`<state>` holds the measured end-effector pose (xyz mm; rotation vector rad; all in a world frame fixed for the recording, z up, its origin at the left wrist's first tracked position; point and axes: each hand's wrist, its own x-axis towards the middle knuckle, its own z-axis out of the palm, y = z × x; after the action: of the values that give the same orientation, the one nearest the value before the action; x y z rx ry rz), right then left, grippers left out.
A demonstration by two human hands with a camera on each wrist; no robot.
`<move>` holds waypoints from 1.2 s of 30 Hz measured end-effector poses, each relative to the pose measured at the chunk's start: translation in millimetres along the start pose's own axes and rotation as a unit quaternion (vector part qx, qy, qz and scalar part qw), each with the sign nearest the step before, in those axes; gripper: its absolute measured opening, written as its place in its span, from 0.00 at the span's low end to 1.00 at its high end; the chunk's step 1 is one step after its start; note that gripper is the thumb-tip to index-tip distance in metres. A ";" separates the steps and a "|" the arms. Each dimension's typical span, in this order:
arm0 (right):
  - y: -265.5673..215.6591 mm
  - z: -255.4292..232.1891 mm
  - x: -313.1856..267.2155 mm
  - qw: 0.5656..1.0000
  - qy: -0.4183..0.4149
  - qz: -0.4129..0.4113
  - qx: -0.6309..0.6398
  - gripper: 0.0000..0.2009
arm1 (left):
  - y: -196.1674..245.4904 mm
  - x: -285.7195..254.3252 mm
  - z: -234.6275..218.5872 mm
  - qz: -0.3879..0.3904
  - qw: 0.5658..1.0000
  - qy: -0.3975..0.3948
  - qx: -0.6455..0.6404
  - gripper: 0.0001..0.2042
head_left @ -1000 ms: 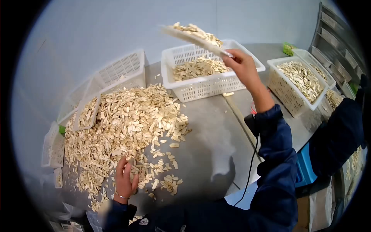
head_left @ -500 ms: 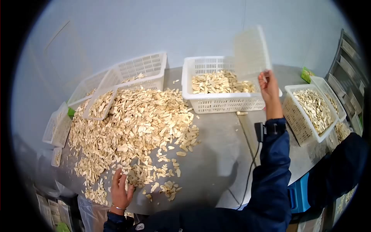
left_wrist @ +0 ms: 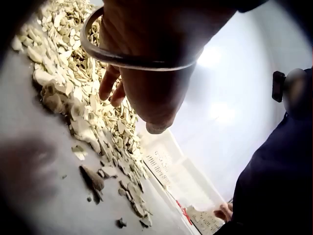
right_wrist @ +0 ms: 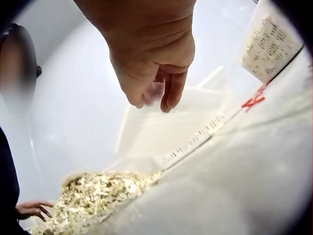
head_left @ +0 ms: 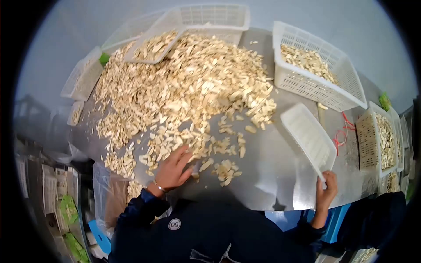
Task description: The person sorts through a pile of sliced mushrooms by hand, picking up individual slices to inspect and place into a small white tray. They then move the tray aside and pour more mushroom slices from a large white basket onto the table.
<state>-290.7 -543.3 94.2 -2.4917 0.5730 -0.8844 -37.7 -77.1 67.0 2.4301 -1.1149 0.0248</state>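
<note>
My right hand (head_left: 326,190) pinches one end of a shallow white plastic tray (head_left: 309,136), held tilted over the right part of the metal table with no slices on it. The right wrist view shows the thumb and fingers at the edge of the tray (right_wrist: 161,127). My left hand (head_left: 173,171), with a bracelet at its wrist, reaches over the near edge of a big heap of pale dried slices (head_left: 188,87). Its fingers are loosely extended, close above scattered slices. In the left wrist view the fingers (left_wrist: 108,84) overlap the heap.
A white slotted basket (head_left: 315,87) partly filled with slices stands at the back right. Another filled basket (head_left: 366,142) stands farther right, with red string (head_left: 342,136) beside it. White trays and a basket (head_left: 215,15) border the heap's far side. A dark sleeve (head_left: 372,219) shows at lower right.
My right hand has tipped the slices off the tray above the back basket, then brought the tray down toward me. My left hand stays by the heap's near edge. The head view has turned.
</note>
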 end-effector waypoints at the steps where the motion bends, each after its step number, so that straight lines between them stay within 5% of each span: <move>1: 3.7 9.7 -21.9 1.000 0.014 0.006 -0.024 0.09 | 0.2 -2.5 1.6 0.004 1.000 -0.008 -0.021 0.23; 5: 4.6 40.3 -77.3 0.993 -0.008 0.063 -0.100 0.11 | -11.6 -29.2 15.4 0.064 0.998 -0.001 -0.024 0.21; 9: 8.6 51.8 -101.4 0.960 -0.115 0.063 -0.246 0.31 | -11.8 -51.8 23.0 0.086 0.994 0.030 -0.062 0.20; 12: -57.4 67.5 -71.4 0.969 -0.030 0.007 -0.244 0.27 | -0.3 -63.8 39.3 0.110 0.988 0.038 -0.102 0.19; 15: -94.8 104.6 -51.3 0.991 -0.121 0.010 -0.049 0.23 | 11.8 -61.1 65.3 0.156 0.977 0.029 -0.141 0.17; 18: -125.9 153.8 -27.2 0.969 -0.240 -0.024 0.057 0.19 | 22.7 -45.7 88.5 0.209 0.962 0.003 -0.173 0.14; 26: -127.2 241.0 -1.3 0.982 -0.178 -0.065 0.000 0.10 | 47.1 -9.6 96.8 0.263 0.944 -0.033 -0.194 0.11; 29: -111.5 236.1 4.6 0.973 -0.213 0.001 0.086 0.06 | 46.4 -12.0 107.6 0.256 0.940 -0.030 -0.223 0.11; 32: -96.9 230.9 4.1 0.908 -0.268 0.199 0.254 0.06 | 47.3 -8.8 104.9 0.257 0.937 -0.044 -0.234 0.11; 36: -90.5 233.4 2.7 0.899 -0.260 0.217 0.278 0.06 | 42.3 -5.6 103.1 0.276 0.935 -0.046 -0.219 0.11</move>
<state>-112.7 -410.4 -21.4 -1.8467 0.5541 -0.1505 -89.8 -139.9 -9.1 1.6890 -1.6167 -0.1458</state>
